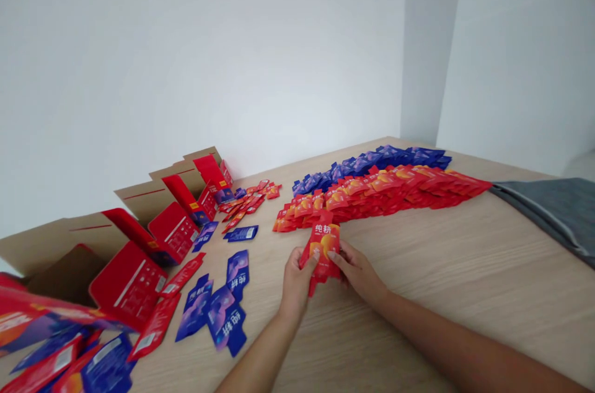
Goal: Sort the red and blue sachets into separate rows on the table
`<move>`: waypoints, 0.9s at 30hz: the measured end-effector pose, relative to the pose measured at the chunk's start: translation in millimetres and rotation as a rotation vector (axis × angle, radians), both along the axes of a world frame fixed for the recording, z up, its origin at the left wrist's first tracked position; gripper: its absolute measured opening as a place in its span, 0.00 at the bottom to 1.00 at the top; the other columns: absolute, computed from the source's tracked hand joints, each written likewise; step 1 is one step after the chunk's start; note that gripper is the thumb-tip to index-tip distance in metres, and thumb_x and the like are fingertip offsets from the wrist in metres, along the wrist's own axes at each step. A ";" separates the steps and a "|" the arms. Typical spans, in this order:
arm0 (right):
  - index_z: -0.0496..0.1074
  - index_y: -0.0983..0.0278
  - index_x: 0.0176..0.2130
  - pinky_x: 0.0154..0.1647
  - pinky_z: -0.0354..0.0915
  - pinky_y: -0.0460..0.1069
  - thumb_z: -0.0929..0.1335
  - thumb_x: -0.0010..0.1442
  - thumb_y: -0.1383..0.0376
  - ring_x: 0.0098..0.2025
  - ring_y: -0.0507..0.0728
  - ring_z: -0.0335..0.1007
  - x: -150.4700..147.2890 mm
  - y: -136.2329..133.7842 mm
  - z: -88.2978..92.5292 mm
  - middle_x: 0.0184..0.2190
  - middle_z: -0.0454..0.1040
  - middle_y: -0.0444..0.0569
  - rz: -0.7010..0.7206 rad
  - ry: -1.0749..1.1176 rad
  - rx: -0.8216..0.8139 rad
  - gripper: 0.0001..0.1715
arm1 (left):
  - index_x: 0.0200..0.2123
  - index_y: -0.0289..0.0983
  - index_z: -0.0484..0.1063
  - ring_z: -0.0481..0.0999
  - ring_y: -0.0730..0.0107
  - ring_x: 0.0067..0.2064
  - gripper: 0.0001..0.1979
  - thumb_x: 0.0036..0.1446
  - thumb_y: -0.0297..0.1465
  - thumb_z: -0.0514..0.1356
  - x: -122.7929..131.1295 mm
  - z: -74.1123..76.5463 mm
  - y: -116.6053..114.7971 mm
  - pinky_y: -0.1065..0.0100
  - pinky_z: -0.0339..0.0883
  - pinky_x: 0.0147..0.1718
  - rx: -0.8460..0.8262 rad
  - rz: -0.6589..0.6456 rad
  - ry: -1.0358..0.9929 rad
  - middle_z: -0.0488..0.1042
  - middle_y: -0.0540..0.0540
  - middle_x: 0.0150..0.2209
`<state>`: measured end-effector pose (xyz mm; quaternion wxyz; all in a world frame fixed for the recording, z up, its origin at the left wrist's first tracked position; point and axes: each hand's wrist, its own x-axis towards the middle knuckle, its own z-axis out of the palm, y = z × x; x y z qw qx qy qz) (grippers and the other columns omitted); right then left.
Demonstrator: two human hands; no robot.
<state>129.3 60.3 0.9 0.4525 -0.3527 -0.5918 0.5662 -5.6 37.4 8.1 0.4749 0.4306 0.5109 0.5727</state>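
Between both hands, above the wooden table, are red pouches (324, 237) printed with orange fruit; more than one appears stacked together. My left hand (297, 272) grips their left side, thumb across the front. On the right edge, my right hand (356, 266) pinches them, its thumb also on the front. Just beyond lies a long overlapping row of red pouches (385, 191), with a row of blue pouches (372, 160) behind it. Left of my left hand, several loose blue pouches (223, 312) lie on the table, some overlapping.
Open red cartons (132, 284) with brown insides line the left side. Loose red pouches (246, 207) lie beside the far carton, and mixed pouches (106, 362) lie at the near left. A grey cloth item (553, 207) rests on the table (441, 281) at the right. White walls stand behind.
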 end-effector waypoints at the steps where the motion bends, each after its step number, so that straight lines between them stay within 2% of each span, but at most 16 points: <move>1: 0.63 0.63 0.38 0.14 0.53 0.42 0.61 0.57 0.49 0.16 0.47 0.54 1.4 0.6 0.5 0.20 0.63 0.39 -0.030 -0.008 0.011 0.20 | 0.31 0.37 0.65 0.68 0.76 0.23 0.18 0.43 0.41 0.65 4.0 -0.1 -2.6 0.75 0.64 0.21 -0.004 -0.023 -0.080 0.71 0.52 0.26; 5: 0.64 0.62 0.40 0.15 0.55 0.42 0.60 0.59 0.51 0.20 0.48 0.57 2.8 1.5 1.4 0.27 0.67 0.44 -0.054 -0.053 0.071 0.19 | 0.38 0.38 0.65 0.74 0.70 0.28 0.21 0.40 0.35 0.68 0.1 6.1 -12.7 0.72 0.69 0.24 -0.120 -0.140 -0.333 0.74 0.48 0.34; 8: 0.63 0.62 0.41 0.17 0.58 0.43 0.59 0.60 0.51 0.20 0.49 0.59 1.1 0.5 -0.5 0.27 0.68 0.44 -0.041 -0.076 0.058 0.18 | 0.40 0.37 0.66 0.76 0.67 0.30 0.22 0.40 0.31 0.68 -6.7 6.0 -13.7 0.70 0.70 0.26 -0.167 -0.205 -0.401 0.75 0.45 0.35; 10: 0.61 0.62 0.40 0.18 0.60 0.44 0.58 0.60 0.51 0.20 0.50 0.61 0.3 0.1 -2.4 0.25 0.67 0.43 -0.044 -0.089 0.046 0.18 | 0.40 0.35 0.67 0.76 0.66 0.30 0.21 0.40 0.30 0.67 -7.6 2.0 -11.1 0.68 0.70 0.28 -0.128 -0.233 -0.398 0.76 0.45 0.34; 15: 0.58 0.62 0.38 0.20 0.60 0.45 0.63 0.57 0.53 0.22 0.50 0.62 -0.7 -3.7 -1.1 0.27 0.65 0.43 -0.030 -0.114 0.095 0.16 | 0.39 0.34 0.69 0.76 0.66 0.33 0.20 0.40 0.31 0.68 -0.9 -6.6 -8.5 0.67 0.70 0.33 -0.012 -0.125 -0.324 0.77 0.44 0.35; 19: 0.58 0.62 0.37 0.17 0.55 0.43 0.62 0.57 0.53 0.19 0.48 0.56 0.8 -5.4 9.0 0.21 0.61 0.39 -0.054 -0.054 0.070 0.16 | 0.40 0.35 0.68 0.75 0.66 0.32 0.22 0.41 0.34 0.68 3.9 -4.5 -13.3 0.66 0.70 0.32 -0.017 -0.151 -0.335 0.75 0.44 0.34; 22: 0.57 0.61 0.33 0.14 0.48 0.42 0.62 0.57 0.50 0.15 0.47 0.49 9.3 10.4 22.4 0.15 0.55 0.35 -0.214 -0.021 0.080 0.17 | 0.39 0.36 0.66 0.74 0.67 0.29 0.21 0.42 0.37 0.67 3.8 -3.5 -13.3 0.66 0.70 0.26 -0.049 -0.129 -0.332 0.73 0.47 0.31; 24: 0.56 0.61 0.28 0.13 0.46 0.42 0.62 0.56 0.50 0.13 0.47 0.46 18.5 32.4 34.9 0.12 0.53 0.34 -0.315 -0.049 0.109 0.18 | 0.37 0.36 0.64 0.75 0.66 0.27 0.21 0.42 0.39 0.66 2.1 -4.4 -10.7 0.66 0.70 0.23 -0.077 -0.126 -0.316 0.72 0.48 0.29; 27: 0.55 0.62 0.21 0.14 0.45 0.42 0.63 0.56 0.54 0.11 0.45 0.46 32.6 73.3 56.4 0.08 0.53 0.36 -0.373 -0.166 0.109 0.20 | 0.36 0.37 0.61 0.76 0.63 0.27 0.21 0.42 0.39 0.66 -0.9 -6.1 -6.4 0.66 0.70 0.23 -0.088 -0.151 -0.349 0.73 0.46 0.30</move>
